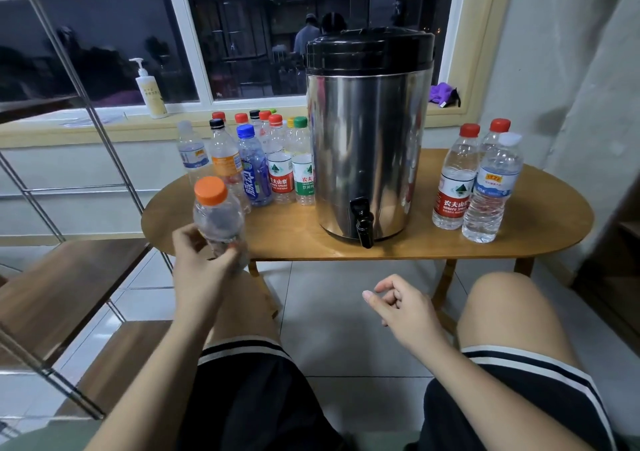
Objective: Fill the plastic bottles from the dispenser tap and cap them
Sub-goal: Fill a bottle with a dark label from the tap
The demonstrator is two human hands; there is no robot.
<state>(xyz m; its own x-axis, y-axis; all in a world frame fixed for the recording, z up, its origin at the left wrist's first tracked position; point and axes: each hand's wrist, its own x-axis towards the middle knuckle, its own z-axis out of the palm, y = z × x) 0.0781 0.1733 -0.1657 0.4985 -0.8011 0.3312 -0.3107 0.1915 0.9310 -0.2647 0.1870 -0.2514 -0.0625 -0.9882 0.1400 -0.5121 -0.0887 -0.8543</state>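
Observation:
My left hand (201, 263) grips a clear plastic bottle with an orange cap (216, 213), held upright in front of the table's left edge. My right hand (401, 306) hovers below the table front with loosely curled fingers, holding nothing. A steel dispenser with a black lid (369, 131) stands on the wooden table (398, 246), and its black tap (363, 223) points toward me. Several capped bottles (263, 163) cluster left of the dispenser. Three water-filled capped bottles (478, 180) stand to its right.
A pump bottle (150, 92) and a purple cloth (443, 93) sit on the windowsill behind. A metal-framed wooden stair (59, 284) runs along the left. My bare knees flank the tiled floor below the table.

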